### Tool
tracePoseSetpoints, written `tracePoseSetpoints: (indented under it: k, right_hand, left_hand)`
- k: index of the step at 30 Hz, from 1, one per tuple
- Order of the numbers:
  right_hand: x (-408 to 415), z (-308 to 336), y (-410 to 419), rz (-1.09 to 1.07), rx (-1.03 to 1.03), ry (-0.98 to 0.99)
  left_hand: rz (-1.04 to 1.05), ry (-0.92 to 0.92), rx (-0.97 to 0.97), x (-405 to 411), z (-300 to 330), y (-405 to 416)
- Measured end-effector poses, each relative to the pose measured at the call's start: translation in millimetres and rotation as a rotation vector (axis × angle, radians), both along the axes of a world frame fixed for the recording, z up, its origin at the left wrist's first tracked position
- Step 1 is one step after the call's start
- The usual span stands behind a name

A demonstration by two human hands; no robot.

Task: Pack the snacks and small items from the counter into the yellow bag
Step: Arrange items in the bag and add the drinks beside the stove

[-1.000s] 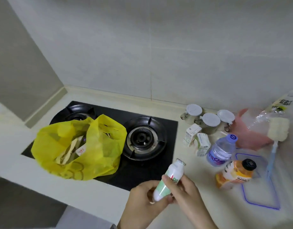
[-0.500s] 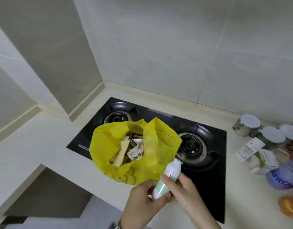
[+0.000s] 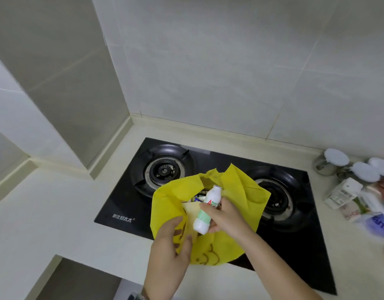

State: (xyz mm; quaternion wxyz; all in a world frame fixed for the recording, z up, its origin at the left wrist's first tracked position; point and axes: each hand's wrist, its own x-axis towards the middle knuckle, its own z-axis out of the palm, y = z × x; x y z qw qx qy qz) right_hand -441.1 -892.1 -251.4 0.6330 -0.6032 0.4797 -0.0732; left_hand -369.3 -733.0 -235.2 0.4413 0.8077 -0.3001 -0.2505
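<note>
The yellow bag (image 3: 245, 195) sits open on the black gas hob, with several packets showing inside its mouth. My right hand (image 3: 225, 215) grips a small white drink bottle (image 3: 207, 210) with a green band and holds it tilted over the bag's opening. My left hand (image 3: 171, 241) pinches the bag's near rim and holds it open. Small cartons (image 3: 342, 192) and a blue-labelled water bottle (image 3: 381, 226) lie on the counter at the right edge, blurred.
The black gas hob (image 3: 165, 172) with two burners lies under the bag. Three white-lidded jars (image 3: 336, 158) stand at the back right by the tiled wall. The pale counter (image 3: 56, 213) extends left, with a cut-out opening at the lower left.
The view swung left. My left hand let go of the bottle and took hold of the bag's rim. My right hand carried the bottle over the bag's opening.
</note>
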Motion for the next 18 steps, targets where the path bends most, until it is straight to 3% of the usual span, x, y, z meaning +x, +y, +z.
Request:
tracePoseSetpoints:
  k: [6,9,14,18]
  right_hand:
    - [37,-6,-19,0.155,-0.103,0.272]
    - [50,-22,-27,0.247,-0.286,0.379]
    - [53,-42,-21,0.32,-0.553,0.456]
    - [36,-46,-10,0.517,-0.603,0.456]
  left_hand:
    - [0.029,0.05,0.03,16,-13,18]
    - [0.022,0.082,0.044,19,-16,19]
    - [-0.014,0.067,0.043,23,-19,10]
    - [-0.049,0.067,0.027,24,-21,0]
